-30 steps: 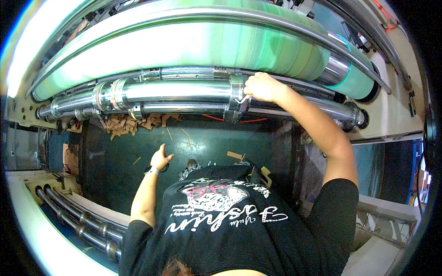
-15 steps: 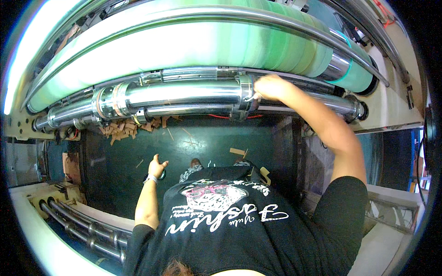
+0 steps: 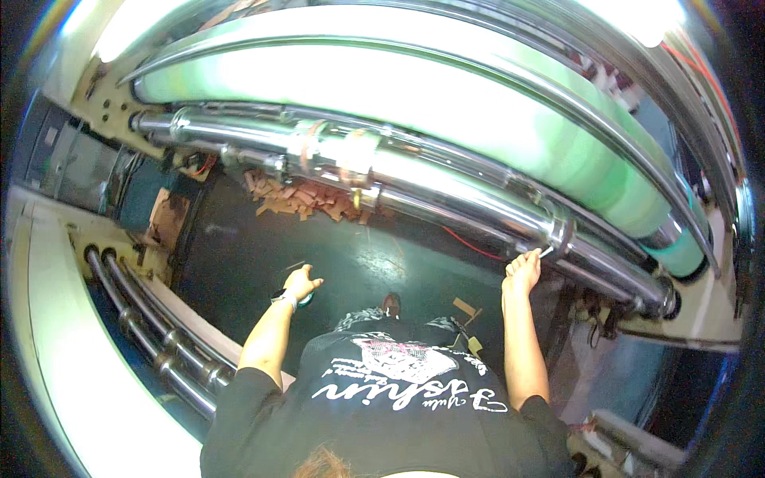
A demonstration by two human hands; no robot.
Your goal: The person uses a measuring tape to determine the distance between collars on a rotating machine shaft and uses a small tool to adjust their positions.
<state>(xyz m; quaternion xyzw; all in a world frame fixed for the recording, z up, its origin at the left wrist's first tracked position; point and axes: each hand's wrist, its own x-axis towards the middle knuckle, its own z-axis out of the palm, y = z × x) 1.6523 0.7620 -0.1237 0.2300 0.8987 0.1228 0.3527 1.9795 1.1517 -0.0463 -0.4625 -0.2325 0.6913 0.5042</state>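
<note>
My right hand (image 3: pixel 522 272) is closed round a small bright metal tool (image 3: pixel 546 252), possibly a hex key. Its tip reaches up beside a collar (image 3: pixel 560 235) on the shiny steel shaft (image 3: pixel 454 185); whether they touch is unclear. My left hand (image 3: pixel 301 283) hangs low over the floor, away from the machine, with its thumb spread from the fingers. A watch (image 3: pixel 284 298) is on that wrist. A small round teal-edged thing (image 3: pixel 307 299) shows beside the wrist, partly hidden, and I cannot tell whether it is worn or held.
Beyond the shaft lies a large pale green roller (image 3: pixel 382 84), with a thin steel bar (image 3: pixel 478 65) in front. Cardboard scraps (image 3: pixel 307 199) are heaped on the dark floor (image 3: pixel 239 263) below the shaft. More steel rollers (image 3: pixel 163 338) stand at left. A red cable (image 3: pixel 470 241) runs under the shaft.
My right hand has come down and back from the top of the shaft's collar, bringing the small metal tool with it. The view has swung, so the machine now slants down to the right.
</note>
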